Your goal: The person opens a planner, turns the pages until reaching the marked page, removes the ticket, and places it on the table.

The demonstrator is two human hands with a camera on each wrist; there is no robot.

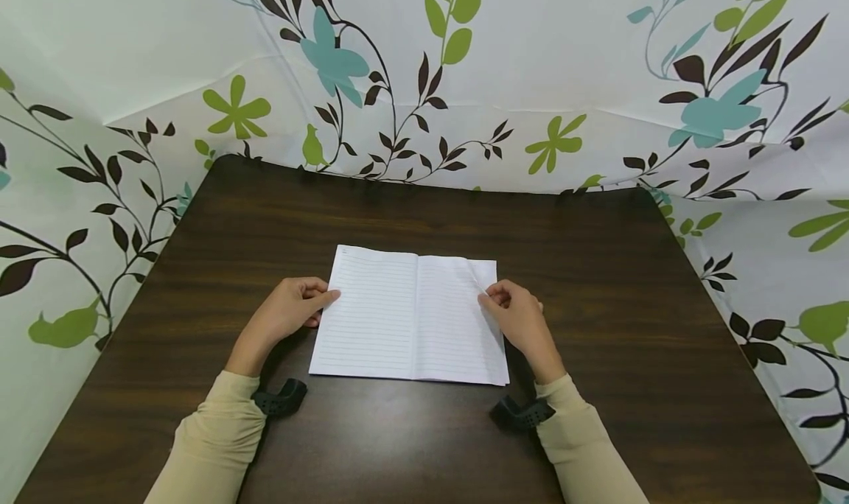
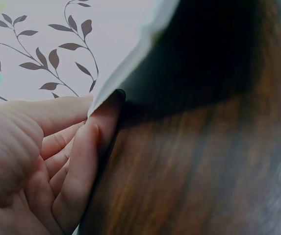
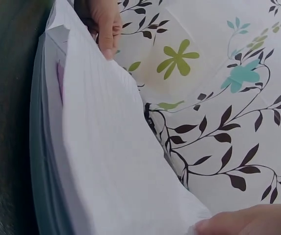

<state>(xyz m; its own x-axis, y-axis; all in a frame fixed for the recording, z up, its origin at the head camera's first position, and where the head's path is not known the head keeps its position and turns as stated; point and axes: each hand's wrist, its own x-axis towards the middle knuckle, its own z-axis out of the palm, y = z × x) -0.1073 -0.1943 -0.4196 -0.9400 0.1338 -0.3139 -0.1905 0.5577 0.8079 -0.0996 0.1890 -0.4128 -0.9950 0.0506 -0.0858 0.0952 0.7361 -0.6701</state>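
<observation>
An open notebook with lined pages lies on the dark wooden table. At its left edge the left hand grips the notebook, thumb on the page and fingers at and under the edge; the left wrist view shows this left hand pinching the edge. The right hand pinches the right page near its outer edge, where the paper bends in a crease. In the right wrist view the lined page fills the middle, with part of the right hand at the bottom right corner.
The dark wooden table extends around the notebook on all sides. A white cloth with leaves, flowers and birds hangs behind and beside it. Both wrists wear black devices over beige sleeves.
</observation>
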